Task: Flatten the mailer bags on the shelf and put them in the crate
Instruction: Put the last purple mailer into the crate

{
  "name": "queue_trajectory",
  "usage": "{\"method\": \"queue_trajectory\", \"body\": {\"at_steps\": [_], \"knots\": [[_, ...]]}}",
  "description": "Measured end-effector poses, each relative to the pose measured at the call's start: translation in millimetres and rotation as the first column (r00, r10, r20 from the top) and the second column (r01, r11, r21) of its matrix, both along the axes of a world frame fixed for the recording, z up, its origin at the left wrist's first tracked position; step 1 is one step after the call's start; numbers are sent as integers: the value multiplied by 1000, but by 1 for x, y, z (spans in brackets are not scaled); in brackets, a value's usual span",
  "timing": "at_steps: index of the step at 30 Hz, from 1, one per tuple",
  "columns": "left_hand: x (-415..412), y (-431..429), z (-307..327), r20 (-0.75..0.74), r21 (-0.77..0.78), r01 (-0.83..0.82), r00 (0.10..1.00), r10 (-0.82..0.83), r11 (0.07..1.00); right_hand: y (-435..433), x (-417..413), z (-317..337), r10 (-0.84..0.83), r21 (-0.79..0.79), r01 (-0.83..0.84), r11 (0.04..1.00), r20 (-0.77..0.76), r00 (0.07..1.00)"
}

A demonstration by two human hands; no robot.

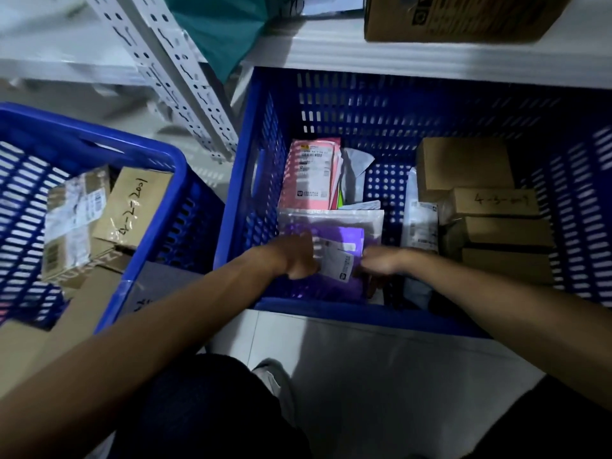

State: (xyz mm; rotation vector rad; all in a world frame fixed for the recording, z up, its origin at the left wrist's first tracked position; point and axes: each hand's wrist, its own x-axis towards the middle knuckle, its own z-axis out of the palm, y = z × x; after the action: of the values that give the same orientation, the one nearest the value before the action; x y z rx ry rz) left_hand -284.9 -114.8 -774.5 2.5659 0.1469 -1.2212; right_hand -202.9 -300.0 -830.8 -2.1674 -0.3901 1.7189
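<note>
Both hands are inside the slotted blue plastic crate [430, 104]: the left hand [298, 261] curls round the left edge of a glossy purple mailer bag [341, 235], the right hand [381, 263] touches its right edge, grip lost in blur. Just beyond the hands lies a clear bubble mailer [331, 217], then a flat pink mailer [308, 173]; rectangular cardboard boxes [496, 223] sit stacked right of the right hand.

I'm watching through the single head camera, looking steeply down, close above the crate [364, 104] below the shelf [414, 56].
</note>
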Motion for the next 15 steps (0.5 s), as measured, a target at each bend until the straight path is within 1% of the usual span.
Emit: {"method": "queue_trajectory", "body": {"at_steps": [4, 7, 10, 12, 13, 14, 15], "knots": [[-24, -14, 9, -11, 49, 12, 1000, -12, 999, -5, -19, -12, -3, -20, 3, 1000, -21, 1000], [-37, -22, 6, -59, 42, 112, 992, -109, 993, -10, -29, -16, -12, -7, 12, 1000, -16, 1000], [-39, -29, 1, -150, 57, 197, 971, -187, 979, -15, -38, -13, 44, 36, -44, 998, 9, 999], [-31, -32, 5, -167, 50, 220, 964, -209, 974, -18, -37, -7, 152, 28, -157, 987, 137, 979], [-24, -33, 6, -152, 31, 200, 969, -193, 979, -19, -35, -1, 245, -10, -250, 968, 241, 939], [-17, -33, 7, -132, 11, 172, 977, -169, 985, -18, -33, 4, 351, -82, -346, 935, 374, 858], [-8, -32, 6, -109, -4, 143, 984, -143, 990, -16, -30, 10, 435, -161, -413, 896, 498, 750]]}}
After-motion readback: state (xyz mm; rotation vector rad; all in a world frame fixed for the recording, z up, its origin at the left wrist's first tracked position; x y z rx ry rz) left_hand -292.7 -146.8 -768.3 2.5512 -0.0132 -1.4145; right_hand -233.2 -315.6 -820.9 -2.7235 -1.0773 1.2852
